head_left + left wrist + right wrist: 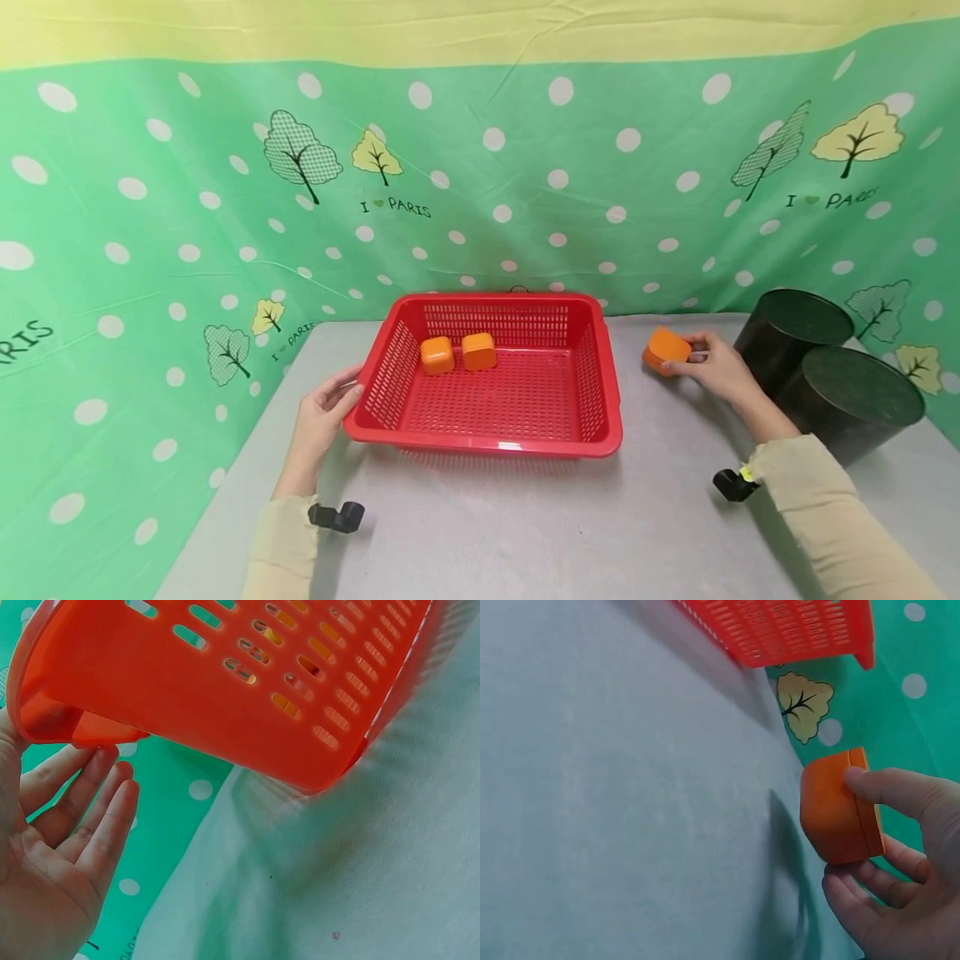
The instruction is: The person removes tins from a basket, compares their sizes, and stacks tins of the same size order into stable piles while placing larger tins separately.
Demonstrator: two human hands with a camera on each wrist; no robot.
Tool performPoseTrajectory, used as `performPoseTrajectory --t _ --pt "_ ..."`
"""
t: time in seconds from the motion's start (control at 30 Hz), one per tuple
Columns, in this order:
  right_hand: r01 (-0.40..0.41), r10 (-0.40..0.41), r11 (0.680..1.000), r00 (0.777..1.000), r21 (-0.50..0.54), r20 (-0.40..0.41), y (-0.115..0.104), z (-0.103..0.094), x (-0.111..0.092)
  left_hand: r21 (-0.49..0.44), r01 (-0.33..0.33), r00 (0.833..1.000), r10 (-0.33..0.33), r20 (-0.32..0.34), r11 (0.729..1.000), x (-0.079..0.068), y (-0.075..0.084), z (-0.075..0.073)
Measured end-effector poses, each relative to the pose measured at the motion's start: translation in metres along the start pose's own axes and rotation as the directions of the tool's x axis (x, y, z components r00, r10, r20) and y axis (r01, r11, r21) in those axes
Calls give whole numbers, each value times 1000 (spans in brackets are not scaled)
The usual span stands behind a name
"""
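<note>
A red plastic basket [495,450] with slotted walls stands on the table. At its left rim is my left hand [318,421], thumb by the rim's edge and fingers under it; in the left wrist view those fingers [97,825] are below the rim. Inside the basket, toward the back left, sit two small orange boxes, one [437,357] beside the other [479,352]. Right of the basket, my right hand [712,367] holds a third small orange box [834,814] with rounded corners, pinched between thumb and fingers. Its shadow falls on the cloth in the right wrist view.
Two dark cylindrical bins [855,400] stand at the right, close to my right forearm. A pale cloth covers the table [510,533]. Behind it hangs a green curtain [525,192] with white dots and printed trees.
</note>
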State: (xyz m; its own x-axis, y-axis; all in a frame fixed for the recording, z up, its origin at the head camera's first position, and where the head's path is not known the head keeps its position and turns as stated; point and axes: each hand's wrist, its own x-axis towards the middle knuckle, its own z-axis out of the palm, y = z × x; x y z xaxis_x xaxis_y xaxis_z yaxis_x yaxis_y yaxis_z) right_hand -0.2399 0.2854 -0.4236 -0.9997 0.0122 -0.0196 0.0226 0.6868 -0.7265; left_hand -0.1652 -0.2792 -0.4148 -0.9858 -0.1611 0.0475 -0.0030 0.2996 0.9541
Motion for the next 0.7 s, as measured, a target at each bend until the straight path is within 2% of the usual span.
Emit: performPoseTrajectory --t 0.3,0.7 --pt "-23 23 1000 998 -8 53 5 3 0 5 2 1000 -2 7 1000 0 -1 0" --pt "-31 29 999 996 22 79 3 2 -1 -4 -7 1000 7 2 1000 0 -1 0"
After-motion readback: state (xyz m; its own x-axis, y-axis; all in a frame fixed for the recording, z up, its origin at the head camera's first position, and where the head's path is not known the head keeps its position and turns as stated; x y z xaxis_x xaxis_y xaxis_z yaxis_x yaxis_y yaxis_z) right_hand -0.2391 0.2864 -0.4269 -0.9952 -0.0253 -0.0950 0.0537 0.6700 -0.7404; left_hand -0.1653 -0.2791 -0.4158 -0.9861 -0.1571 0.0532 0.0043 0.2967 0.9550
